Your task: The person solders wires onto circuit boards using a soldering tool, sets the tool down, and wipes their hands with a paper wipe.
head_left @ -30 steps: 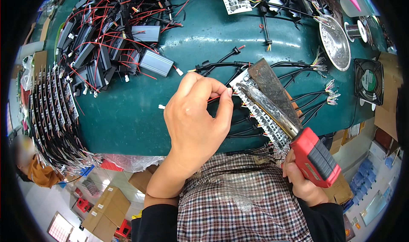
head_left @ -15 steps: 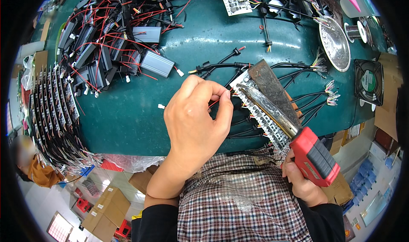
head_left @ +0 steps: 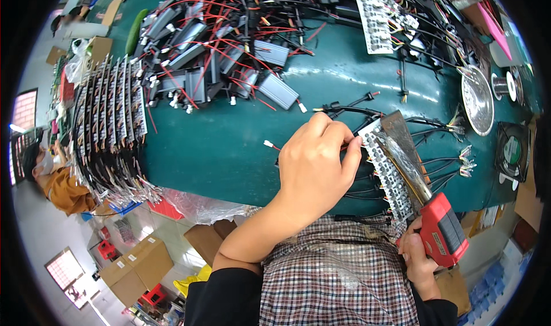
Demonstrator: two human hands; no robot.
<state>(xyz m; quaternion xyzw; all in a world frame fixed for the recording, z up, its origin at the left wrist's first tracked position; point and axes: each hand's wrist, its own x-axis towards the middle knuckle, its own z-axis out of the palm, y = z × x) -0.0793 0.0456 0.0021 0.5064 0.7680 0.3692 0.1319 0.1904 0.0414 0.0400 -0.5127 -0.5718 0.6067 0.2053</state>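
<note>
My left hand (head_left: 315, 159) is closed in a pinch at the upper left corner of a white circuit board (head_left: 390, 179). A thin red wire (head_left: 278, 148) with a small white connector (head_left: 268, 144) at its end runs out from under the hand; its other end shows at the fingertips. In my right hand (head_left: 419, 260) is a red and black soldering gun (head_left: 443, 231), its long metal barrel slanting up left over the board toward the pinched fingertips. A dark flat bar (head_left: 402, 132) lies along the board's far side. Black cables (head_left: 359, 194) extend beneath and beside the board.
Grey metal-cased modules (head_left: 278, 90) with red wires are heaped at the back. Stacked wired boards (head_left: 109, 113) stand at the left. At right are a metal dish (head_left: 477, 105), a solder spool (head_left: 500, 86) and a black fan (head_left: 512, 151). A person (head_left: 66, 188) sits beyond the left edge.
The whole view has swung left, so the table and both hands appear farther right. My hands keep nearly the same place at the board, the left still pinching, the right still gripping the soldering gun.
</note>
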